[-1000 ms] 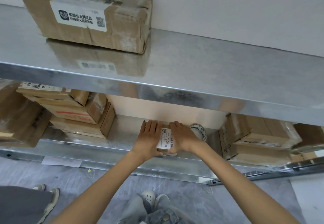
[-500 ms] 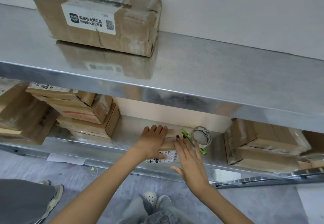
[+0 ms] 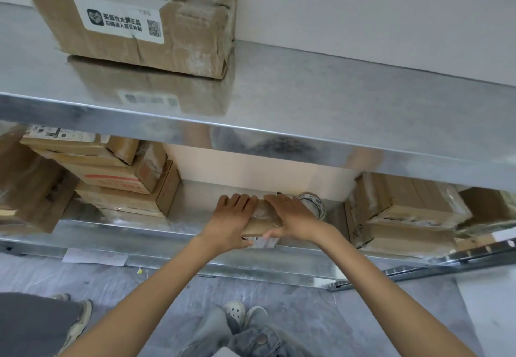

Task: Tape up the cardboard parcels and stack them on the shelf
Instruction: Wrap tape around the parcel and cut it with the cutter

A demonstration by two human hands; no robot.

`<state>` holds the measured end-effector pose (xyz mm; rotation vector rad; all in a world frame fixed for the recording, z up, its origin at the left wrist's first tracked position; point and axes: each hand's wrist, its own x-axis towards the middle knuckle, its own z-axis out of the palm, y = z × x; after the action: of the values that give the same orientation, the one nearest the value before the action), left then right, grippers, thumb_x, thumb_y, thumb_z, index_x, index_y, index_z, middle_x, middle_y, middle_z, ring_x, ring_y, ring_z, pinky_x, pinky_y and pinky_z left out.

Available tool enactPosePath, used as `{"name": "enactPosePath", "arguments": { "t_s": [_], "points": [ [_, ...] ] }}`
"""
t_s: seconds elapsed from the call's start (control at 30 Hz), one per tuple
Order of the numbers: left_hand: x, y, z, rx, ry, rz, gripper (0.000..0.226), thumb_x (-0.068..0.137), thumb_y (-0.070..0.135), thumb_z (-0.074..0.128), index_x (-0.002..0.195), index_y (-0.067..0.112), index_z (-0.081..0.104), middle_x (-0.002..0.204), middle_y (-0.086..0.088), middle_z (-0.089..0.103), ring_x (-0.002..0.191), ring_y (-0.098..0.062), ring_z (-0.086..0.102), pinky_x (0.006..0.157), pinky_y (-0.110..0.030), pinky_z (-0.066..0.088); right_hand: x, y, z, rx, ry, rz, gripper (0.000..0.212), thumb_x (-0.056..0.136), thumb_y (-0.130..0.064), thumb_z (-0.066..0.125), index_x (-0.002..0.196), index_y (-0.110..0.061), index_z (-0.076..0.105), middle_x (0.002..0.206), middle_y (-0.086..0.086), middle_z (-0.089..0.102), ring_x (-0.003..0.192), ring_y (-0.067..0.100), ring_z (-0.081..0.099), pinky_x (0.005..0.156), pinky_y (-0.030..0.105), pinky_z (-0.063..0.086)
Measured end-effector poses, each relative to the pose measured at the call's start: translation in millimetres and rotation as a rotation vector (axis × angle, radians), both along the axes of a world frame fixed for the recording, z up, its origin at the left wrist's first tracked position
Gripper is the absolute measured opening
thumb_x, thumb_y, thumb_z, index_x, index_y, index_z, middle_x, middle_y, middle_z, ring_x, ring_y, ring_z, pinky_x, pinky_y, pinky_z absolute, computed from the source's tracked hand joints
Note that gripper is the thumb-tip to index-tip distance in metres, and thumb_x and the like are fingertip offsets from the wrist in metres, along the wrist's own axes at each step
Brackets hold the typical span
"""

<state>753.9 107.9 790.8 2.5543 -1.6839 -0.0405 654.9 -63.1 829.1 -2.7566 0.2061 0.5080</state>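
Observation:
A small cardboard parcel [image 3: 261, 222] with a white label on its front face lies on the lower metal shelf [image 3: 181, 233]. My left hand [image 3: 233, 217] lies flat on its left half, thumb at the front edge. My right hand [image 3: 293, 214] presses flat on its right half. Both hands cover most of the parcel's top, which looks taped. A roll of clear tape [image 3: 312, 204] stands just behind my right hand, partly hidden by it.
Stacked parcels [image 3: 111, 178] fill the lower shelf at left, and more parcels [image 3: 405, 214] at right. A larger labelled box [image 3: 134, 18] sits on the upper shelf [image 3: 307, 105], whose front edge overhangs. Another person's leg and shoe [image 3: 55, 323] are at bottom left.
The parcel was turned so its label faces front. My right hand lifted off it half a second ago and is now flat on its top again.

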Motion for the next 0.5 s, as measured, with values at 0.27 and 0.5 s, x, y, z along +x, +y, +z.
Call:
{"name": "enactPosePath", "arguments": {
  "t_s": [0.27, 0.5],
  "points": [
    [25, -23, 26, 0.113, 0.217, 0.042, 0.095, 0.069, 0.063, 0.063, 0.146, 0.023, 0.024, 0.155, 0.001, 0.024, 0.147, -0.019, 0.015, 0.12, -0.048, -0.002, -8, 3, -5, -0.272, -0.406, 0.05, 0.08, 0.053, -0.029, 0.088, 0.121, -0.005, 0.053, 0.115, 0.008, 0.055, 0.104, 0.027, 0.054, 0.089, 0.034, 0.046],
    [12, -25, 10, 0.24, 0.27, 0.092, 0.11, 0.071, 0.056, 0.073, 0.152, 0.024, 0.006, 0.16, -0.009, 0.003, 0.147, -0.029, 0.005, 0.116, -0.044, 0.02, -63, 45, -47, -0.261, -0.485, -0.055, 0.085, 0.066, -0.03, 0.082, 0.136, -0.003, 0.042, 0.133, 0.013, 0.053, 0.124, 0.027, 0.047, 0.11, 0.042, 0.032]
  ]
}}
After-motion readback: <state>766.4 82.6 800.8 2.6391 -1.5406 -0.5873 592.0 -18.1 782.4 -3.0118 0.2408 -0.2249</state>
